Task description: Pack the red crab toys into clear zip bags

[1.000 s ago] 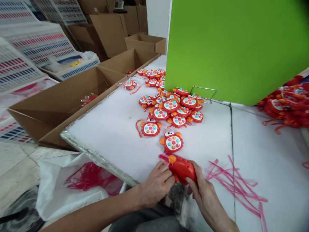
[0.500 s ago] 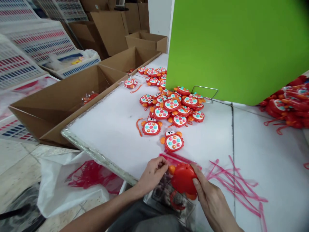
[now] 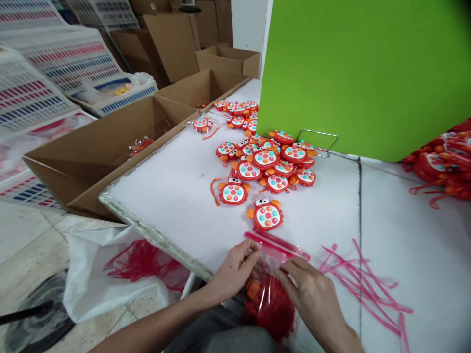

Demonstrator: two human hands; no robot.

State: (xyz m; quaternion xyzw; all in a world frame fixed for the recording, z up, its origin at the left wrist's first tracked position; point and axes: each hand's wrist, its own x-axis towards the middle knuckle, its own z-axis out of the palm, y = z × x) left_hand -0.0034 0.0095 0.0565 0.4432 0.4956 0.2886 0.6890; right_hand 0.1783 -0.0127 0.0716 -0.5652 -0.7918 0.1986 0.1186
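Observation:
A clear plastic bag (image 3: 270, 252) with a pink strip along its top lies at the near edge of the table. Inside it sits a red crab-shaped toy (image 3: 274, 306), back side up, with an orange claw showing. My left hand (image 3: 235, 267) pinches the bag's left edge just under the pink strip. On the other side, my right hand (image 3: 312, 289) grips the bag's right edge between thumb and fingers. Just beyond the bag, a single crab toy (image 3: 268, 215) rests face up, with coloured buttons on its white front.
Several crab toys (image 3: 265, 159) are heaped mid-table, before a green panel (image 3: 353, 73). Pink strips (image 3: 362, 289) lie at right. A bagged toy (image 3: 203, 123) is near the left edge, beside a cardboard box (image 3: 106, 142). A white sack (image 3: 84, 274) holds pink scraps below.
The red toy, previously held by my right hand over the bag, is now inside it. My right hand has moved from the toy to the bag's edge.

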